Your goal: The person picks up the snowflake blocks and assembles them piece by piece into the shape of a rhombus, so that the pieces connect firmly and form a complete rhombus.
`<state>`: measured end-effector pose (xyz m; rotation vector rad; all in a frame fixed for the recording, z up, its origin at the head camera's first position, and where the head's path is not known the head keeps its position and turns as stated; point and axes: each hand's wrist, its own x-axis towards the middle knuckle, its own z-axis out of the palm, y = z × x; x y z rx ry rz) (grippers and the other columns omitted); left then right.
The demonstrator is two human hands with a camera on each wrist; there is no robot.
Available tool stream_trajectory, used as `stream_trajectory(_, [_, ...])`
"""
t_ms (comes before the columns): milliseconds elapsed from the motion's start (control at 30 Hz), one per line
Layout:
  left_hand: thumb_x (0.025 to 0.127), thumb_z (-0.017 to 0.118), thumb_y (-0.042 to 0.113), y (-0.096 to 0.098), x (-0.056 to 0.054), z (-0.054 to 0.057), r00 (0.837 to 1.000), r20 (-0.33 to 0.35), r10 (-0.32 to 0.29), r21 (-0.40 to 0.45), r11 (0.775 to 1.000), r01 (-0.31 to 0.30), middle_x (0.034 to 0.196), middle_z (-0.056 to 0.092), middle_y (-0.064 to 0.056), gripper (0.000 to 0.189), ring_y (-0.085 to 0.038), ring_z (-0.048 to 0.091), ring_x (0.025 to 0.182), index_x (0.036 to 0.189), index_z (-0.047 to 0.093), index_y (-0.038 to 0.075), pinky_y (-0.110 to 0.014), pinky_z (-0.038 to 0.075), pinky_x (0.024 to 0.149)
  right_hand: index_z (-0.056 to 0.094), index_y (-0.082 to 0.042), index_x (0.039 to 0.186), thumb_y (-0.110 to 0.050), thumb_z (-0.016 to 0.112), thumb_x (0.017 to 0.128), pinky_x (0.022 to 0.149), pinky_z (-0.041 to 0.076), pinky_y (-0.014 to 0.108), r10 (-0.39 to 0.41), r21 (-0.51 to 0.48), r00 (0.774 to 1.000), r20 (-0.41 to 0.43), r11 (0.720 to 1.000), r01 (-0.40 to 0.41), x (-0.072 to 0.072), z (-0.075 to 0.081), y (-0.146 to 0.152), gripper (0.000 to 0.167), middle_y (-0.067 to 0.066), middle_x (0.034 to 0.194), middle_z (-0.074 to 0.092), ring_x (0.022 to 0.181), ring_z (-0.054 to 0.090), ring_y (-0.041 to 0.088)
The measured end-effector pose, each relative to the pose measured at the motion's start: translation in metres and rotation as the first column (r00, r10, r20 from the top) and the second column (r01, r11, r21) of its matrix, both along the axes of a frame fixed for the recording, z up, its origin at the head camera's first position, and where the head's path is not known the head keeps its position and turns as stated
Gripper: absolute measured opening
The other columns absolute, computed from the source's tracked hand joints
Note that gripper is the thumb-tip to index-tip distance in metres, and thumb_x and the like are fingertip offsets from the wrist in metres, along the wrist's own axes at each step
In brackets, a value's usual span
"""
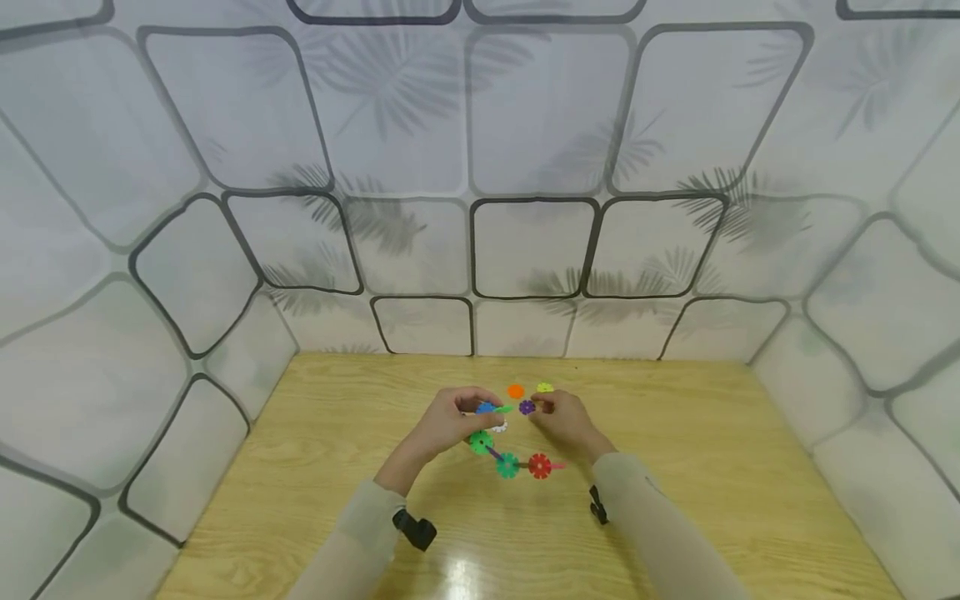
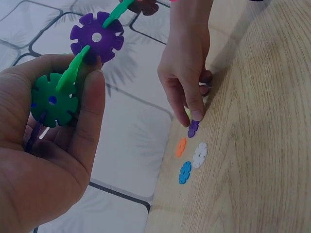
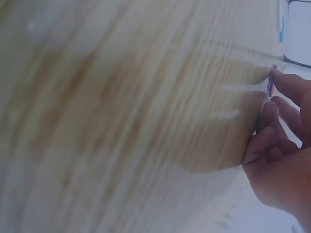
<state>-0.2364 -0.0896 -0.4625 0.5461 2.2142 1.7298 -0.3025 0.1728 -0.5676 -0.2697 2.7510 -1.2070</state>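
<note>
My left hand [image 1: 457,421] grips one end of a chain of slotted snowflake discs between thumb and fingers. In the left wrist view, a green disc [image 2: 53,99] lies in its grasp, joined by light green pieces to a purple disc [image 2: 97,36]. Further along the chain hang a teal disc [image 1: 507,465] and a red disc [image 1: 539,466], with a pink one at the end. My right hand [image 1: 566,421] is down at the tabletop, thumb and finger pinching the edge of a loose purple snowflake disc [image 2: 193,128]. Its underside is hidden.
Loose discs lie on the wooden table [image 1: 337,467] around the right hand: an orange disc [image 2: 181,147], a white disc [image 2: 199,155], a blue disc [image 2: 184,173] and a yellow disc [image 1: 545,387]. Patterned fabric walls [image 1: 525,250] stand behind and on both sides.
</note>
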Motion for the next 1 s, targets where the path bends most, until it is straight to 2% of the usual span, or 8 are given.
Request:
stream_trajectory(267, [0.098,0.076,0.023,-0.0002,-0.0005,-0.0006,1.0,-0.001,-0.002,0.003,1.0,0.002,0.091,0.077,0.004,0.024,-0.01,0.063,0.072,0.119,0.077,0.01,-0.023,0.051,0.058,0.073,-0.011,0.131,-0.024,0.073,0.099,0.073,0.051,0.031,0.006,0.043,1.0,0.0,0.999,-0.006,-0.0031,-0.0013,-0.0006,0.035,0.004,0.101,0.066,0.085,0.058,0.018])
stream_trajectory(500, [0.097,0.077,0.021,-0.0001,-0.0013,-0.0025,1.0,-0.001,-0.009,0.013,1.0,0.009,0.101,0.079,-0.017,0.024,-0.011,0.067,0.077,0.118,0.077,0.011,-0.024,0.053,0.061,0.074,-0.009,0.13,-0.021,0.072,0.097,0.058,0.041,0.028,0.038,0.075,0.999,-0.026,0.997,-0.036,-0.0036,0.003,-0.0021,0.035,0.002,0.082,0.059,0.066,0.049,0.015])
stream_trajectory(567, [0.098,0.077,0.021,-0.0002,-0.0013,-0.0028,1.0,-0.001,-0.011,0.015,1.0,0.011,0.103,0.078,-0.019,0.024,-0.011,0.068,0.077,0.118,0.077,0.01,-0.025,0.053,0.061,0.075,-0.01,0.128,-0.02,0.072,0.097,0.056,0.04,0.027,0.041,0.074,0.999,-0.022,0.996,-0.04,-0.0035,0.0037,-0.0018,0.033,0.001,0.079,0.058,0.064,0.048,0.014])
stream_trajectory(700, [0.098,0.077,0.022,-0.0005,-0.0005,-0.0029,1.0,0.006,-0.007,0.009,1.0,0.007,0.103,0.078,-0.019,0.023,-0.01,0.067,0.076,0.118,0.078,0.013,-0.026,0.053,0.061,0.076,-0.009,0.122,-0.021,0.074,0.096,0.059,0.042,0.028,0.039,0.093,0.999,-0.032,0.995,-0.036,-0.0039,0.0031,-0.0014,0.029,0.002,0.079,0.06,0.067,0.05,0.015])
stream_trajectory(800, [0.098,0.077,0.023,-0.0006,0.0,-0.0036,1.0,0.011,-0.003,0.001,1.0,0.003,0.1,0.079,-0.012,0.023,-0.011,0.067,0.077,0.119,0.078,0.014,-0.026,0.053,0.061,0.074,-0.008,0.115,-0.022,0.077,0.094,0.068,0.048,0.03,0.026,0.102,0.998,-0.054,0.995,-0.021,-0.0036,0.0018,-0.0013,0.026,0.003,0.086,0.064,0.076,0.056,0.017])
stream_trajectory(867, [0.098,0.077,0.024,-0.001,-0.0005,-0.0047,1.0,0.005,-0.001,-0.002,1.0,0.001,0.1,0.079,-0.012,0.024,-0.011,0.067,0.078,0.119,0.077,0.012,-0.025,0.053,0.061,0.072,-0.009,0.111,-0.021,0.079,0.091,0.075,0.052,0.034,0.009,0.069,0.999,-0.046,0.998,-0.006,-0.0021,0.0024,-0.0017,0.024,0.004,0.093,0.066,0.083,0.059,0.018])
stream_trajectory(1000, [0.097,0.077,0.022,0.0,-0.0011,-0.0056,1.0,-0.009,0.006,-0.007,1.0,-0.006,0.097,0.078,-0.007,0.024,-0.011,0.066,0.078,0.119,0.077,0.011,-0.025,0.053,0.061,0.067,-0.011,0.101,-0.013,0.08,0.089,0.079,0.055,0.035,-0.012,-0.037,1.0,-0.012,0.999,0.012,-0.001,0.0055,-0.0026,0.018,0.005,0.095,0.069,0.087,0.063,0.019])
